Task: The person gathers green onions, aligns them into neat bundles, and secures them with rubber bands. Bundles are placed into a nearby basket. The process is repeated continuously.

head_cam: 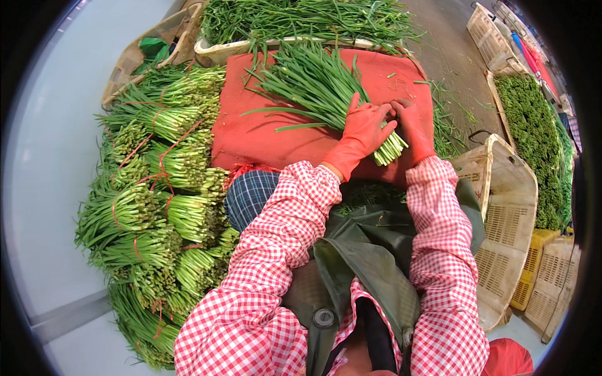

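A loose bunch of green garlic chives (310, 84) lies slantwise on a red cloth-covered work surface (263, 136), its pale cut ends towards me. My left hand (364, 124), in an orange-red rubber glove, grips the bunch from above near those ends. On the far right side of the stalks is my right hand (411, 122), gloved alike, its fingers bent and meeting the left fingertips. Whether the right fingers pinch anything is hidden. Red-tied chive bundles (183, 164) are piled to the left, cut ends facing the work surface.
Loose chives (305, 19) fill a crate behind the cloth. A tilted plastic crate (508, 235) stands close by my right arm. Farther right, another crate holds dark green produce (529, 141). Chive scraps (444, 117) litter the cloth's right edge, and a crate (122, 66) sits back left.
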Tool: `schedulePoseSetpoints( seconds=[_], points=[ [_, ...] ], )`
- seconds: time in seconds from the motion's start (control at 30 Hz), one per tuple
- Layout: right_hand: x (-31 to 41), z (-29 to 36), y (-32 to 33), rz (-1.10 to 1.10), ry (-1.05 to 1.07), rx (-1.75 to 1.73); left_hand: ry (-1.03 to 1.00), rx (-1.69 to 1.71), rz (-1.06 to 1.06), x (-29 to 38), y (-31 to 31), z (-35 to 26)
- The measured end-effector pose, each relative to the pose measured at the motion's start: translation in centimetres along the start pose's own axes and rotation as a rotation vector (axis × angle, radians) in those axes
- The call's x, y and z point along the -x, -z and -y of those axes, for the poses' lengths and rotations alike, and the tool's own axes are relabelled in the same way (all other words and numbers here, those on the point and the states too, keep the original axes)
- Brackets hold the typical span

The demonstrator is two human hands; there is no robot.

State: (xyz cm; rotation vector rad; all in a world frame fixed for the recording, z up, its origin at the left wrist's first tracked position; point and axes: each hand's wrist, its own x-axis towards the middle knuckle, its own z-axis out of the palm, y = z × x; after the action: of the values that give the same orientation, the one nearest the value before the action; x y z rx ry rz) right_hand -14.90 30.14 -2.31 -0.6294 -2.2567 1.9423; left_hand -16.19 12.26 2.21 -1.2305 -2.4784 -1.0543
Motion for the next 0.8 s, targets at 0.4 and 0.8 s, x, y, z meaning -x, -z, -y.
schedulePoseSetpoints(
  seconds=[0.4, 0.8],
  points=[
    [10.8, 6.0, -2.7, 0.290, -0.044, 0.205, 0.667, 1.119, -0.290, 9.1, 3.8, -2.3],
    [18.4, 4.6, -2.3, -0.285, 0.411, 0.266, 0.799, 1.072, -0.147, 15.3, -3.1, -4.2]
  ],
)
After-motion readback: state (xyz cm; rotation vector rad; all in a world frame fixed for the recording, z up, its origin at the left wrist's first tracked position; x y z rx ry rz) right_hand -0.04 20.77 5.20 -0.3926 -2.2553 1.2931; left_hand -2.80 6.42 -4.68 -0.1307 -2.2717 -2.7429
